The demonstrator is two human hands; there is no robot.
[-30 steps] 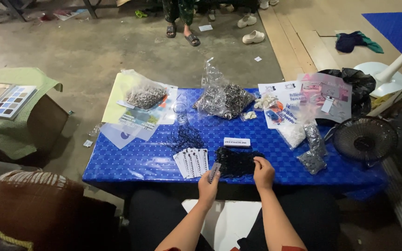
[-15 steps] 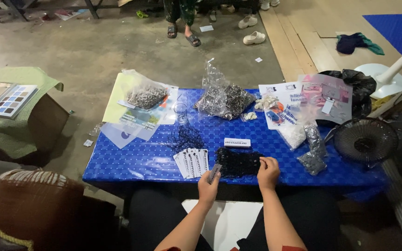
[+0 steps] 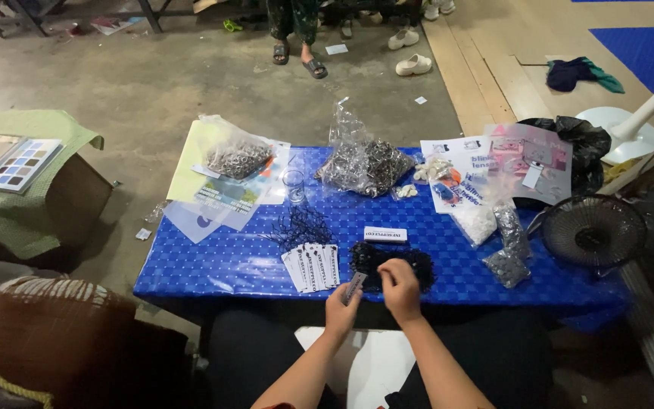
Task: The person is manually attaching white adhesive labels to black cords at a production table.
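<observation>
My left hand (image 3: 342, 304) holds a small white paper tag (image 3: 355, 286) at the near edge of the blue table (image 3: 213, 261). My right hand (image 3: 399, 284) is beside it, fingers pinched over a pile of black string loops (image 3: 391, 261). A fanned stack of white tags (image 3: 312, 265) lies left of the pile. One single tag (image 3: 385, 234) lies just beyond it. Loose black strings (image 3: 297, 226) spread further back.
Clear bags of metal rings (image 3: 236, 157) (image 3: 361, 163), printed sheets (image 3: 486, 163), small plastic bags (image 3: 505, 242) and a black fan (image 3: 593, 229) sit on the table. A green-covered box (image 3: 24, 174) stands left. Another person's sandalled feet (image 3: 297, 57) stand beyond.
My right hand has shifted slightly left over the black string pile, closer to my left hand with the tag. Little else has moved.
</observation>
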